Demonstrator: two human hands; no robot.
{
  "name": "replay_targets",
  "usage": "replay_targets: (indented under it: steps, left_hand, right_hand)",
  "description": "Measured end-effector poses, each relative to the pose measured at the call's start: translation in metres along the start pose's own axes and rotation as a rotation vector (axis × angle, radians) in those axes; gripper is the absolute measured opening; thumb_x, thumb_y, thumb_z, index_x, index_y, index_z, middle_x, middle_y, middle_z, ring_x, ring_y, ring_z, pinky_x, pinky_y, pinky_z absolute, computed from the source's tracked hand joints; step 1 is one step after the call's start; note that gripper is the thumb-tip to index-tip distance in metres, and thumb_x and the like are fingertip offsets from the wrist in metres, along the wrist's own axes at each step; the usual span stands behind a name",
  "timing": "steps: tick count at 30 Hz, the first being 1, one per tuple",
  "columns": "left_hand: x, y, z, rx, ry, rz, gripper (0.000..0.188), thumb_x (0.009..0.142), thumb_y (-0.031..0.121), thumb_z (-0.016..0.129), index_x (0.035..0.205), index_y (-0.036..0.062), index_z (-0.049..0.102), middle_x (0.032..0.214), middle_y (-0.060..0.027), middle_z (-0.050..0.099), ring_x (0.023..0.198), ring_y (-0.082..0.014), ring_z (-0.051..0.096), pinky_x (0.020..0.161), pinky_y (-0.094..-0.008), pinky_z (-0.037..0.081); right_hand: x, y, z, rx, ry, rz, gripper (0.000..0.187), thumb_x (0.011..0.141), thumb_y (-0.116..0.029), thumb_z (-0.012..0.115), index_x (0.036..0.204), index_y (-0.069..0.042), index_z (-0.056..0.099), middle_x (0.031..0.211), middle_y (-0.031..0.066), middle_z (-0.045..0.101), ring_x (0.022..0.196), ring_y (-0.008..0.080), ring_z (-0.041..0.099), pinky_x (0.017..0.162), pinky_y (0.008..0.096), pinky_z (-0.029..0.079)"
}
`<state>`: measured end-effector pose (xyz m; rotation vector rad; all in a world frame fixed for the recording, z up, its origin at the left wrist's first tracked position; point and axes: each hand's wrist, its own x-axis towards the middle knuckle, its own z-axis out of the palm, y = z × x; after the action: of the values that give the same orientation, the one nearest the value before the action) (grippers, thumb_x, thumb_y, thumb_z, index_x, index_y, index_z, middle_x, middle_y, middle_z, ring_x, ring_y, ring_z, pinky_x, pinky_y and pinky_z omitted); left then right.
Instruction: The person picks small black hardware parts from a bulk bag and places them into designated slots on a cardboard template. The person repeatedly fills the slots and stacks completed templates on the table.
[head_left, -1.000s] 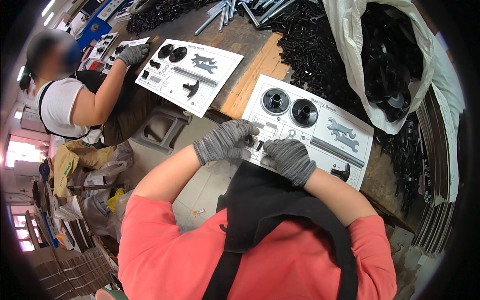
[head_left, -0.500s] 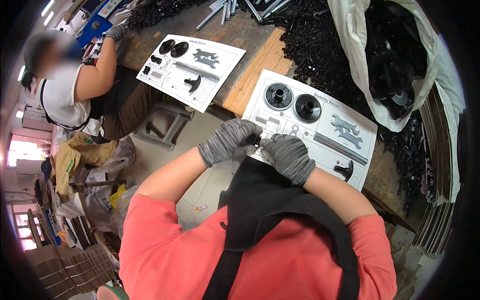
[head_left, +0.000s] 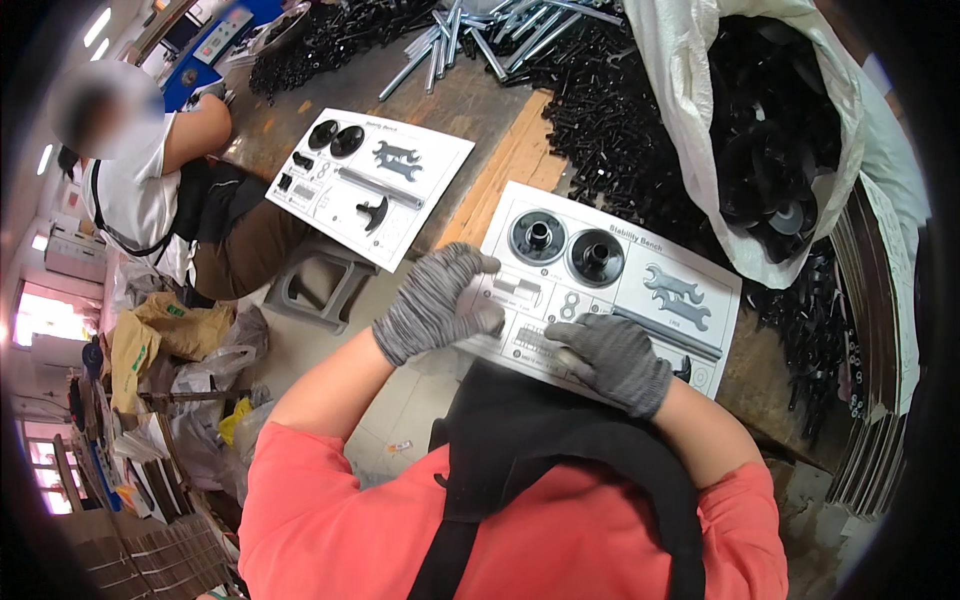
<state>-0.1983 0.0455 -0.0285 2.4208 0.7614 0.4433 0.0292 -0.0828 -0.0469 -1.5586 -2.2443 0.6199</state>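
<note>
In front of me a white parts card (head_left: 520, 365) lies at the table's front edge, showing two black round discs, grey open-end wrenches, a long rod and a black T-shaped knob. By the card's left edge is my left hand (head_left: 430, 305) in a grey knit glove, thumb and forefinger spread apart, nothing visible between them. My right hand (head_left: 622, 365), gloved alike, rests on the lower part of the card with its fingers loosely extended to the left. It covers part of the pictured rod and knob.
A similar card (head_left: 400, 225) lies further left. Black small parts (head_left: 605, 140) are heaped behind, beside metal tubes (head_left: 435, 55). An open white sack (head_left: 680, 110) of black pieces stands at right. Left, a person (head_left: 130, 180) sits near a grey stool (head_left: 325, 290).
My hands have moved apart; the small black piece between them is no longer visible. My left hand has opened, and the right has come down onto the card. The view has shifted slightly.
</note>
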Motion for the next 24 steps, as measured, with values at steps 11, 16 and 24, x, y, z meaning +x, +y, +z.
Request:
replay_targets:
  steps: [11, 16, 24]
  left_hand:
    - [0.222, -0.091, 0.008, -0.216, 0.243, -0.227, 0.048, 0.081, 0.02, 0.066, 0.12, -0.0003, 0.05, 0.106, -0.0123, 0.06, 0.093, -0.0195, 0.058, 0.084, -0.0299, 0.046]
    - [0.318, -0.123, 0.025, 0.192, 0.355, -0.209, 0.044, 0.082, 0.022, 0.061, 0.121, 0.0039, 0.052, 0.114, -0.0173, 0.059, 0.106, -0.03, 0.056, 0.091, -0.0373, 0.043]
    - [0.392, -0.113, 0.025, 0.284, 0.054, -0.599, 0.048, 0.077, 0.039, 0.06, 0.109, 0.0031, 0.061, 0.113, -0.0219, 0.057, 0.106, -0.0341, 0.055, 0.09, -0.0396, 0.044]
  right_hand:
    - [-0.077, 0.028, -0.04, 0.444, 0.126, 0.177, 0.026, 0.08, -0.022, 0.06, 0.1, -0.006, 0.064, 0.078, 0.0147, 0.063, 0.075, 0.0308, 0.061, 0.068, 0.0367, 0.048]
    - [-0.093, 0.029, -0.045, 0.418, 0.117, 0.231, 0.027, 0.08, -0.024, 0.059, 0.1, -0.006, 0.065, 0.079, 0.0135, 0.064, 0.075, 0.0292, 0.061, 0.068, 0.0352, 0.048]
    - [-0.105, 0.039, -0.041, 0.492, 0.165, 0.279, 0.027, 0.082, -0.025, 0.059, 0.101, -0.007, 0.065, 0.084, 0.0116, 0.065, 0.078, 0.027, 0.062, 0.07, 0.0343, 0.049]
